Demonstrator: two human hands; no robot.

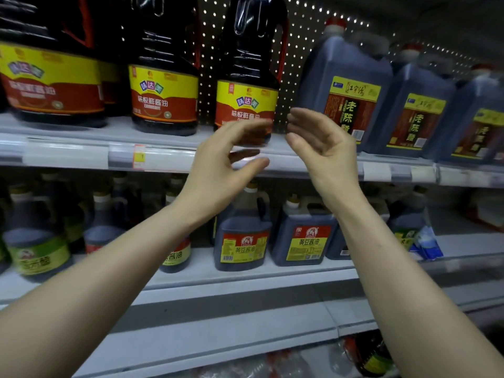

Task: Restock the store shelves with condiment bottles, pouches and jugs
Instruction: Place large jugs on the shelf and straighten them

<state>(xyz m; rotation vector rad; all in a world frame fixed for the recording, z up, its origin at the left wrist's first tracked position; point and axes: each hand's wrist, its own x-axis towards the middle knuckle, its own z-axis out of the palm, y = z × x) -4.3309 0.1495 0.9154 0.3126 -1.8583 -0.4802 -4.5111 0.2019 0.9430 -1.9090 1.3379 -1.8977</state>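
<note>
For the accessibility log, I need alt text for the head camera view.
Two bare hands, the left hand and right hand, are raised with loosely curved fingers, holding nothing, before a tall dark soy sauce jug with a yellow-and-red label on the white upper shelf. Square dark vinegar jugs with red caps stand to its right.

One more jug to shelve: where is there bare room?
Upper shelf: narrow gap between the rightmost soy sauce jug and the nearest vinegar jug. Middle shelf: bare stretch right of the blue pouch. Elsewhere it is crowded.
</note>
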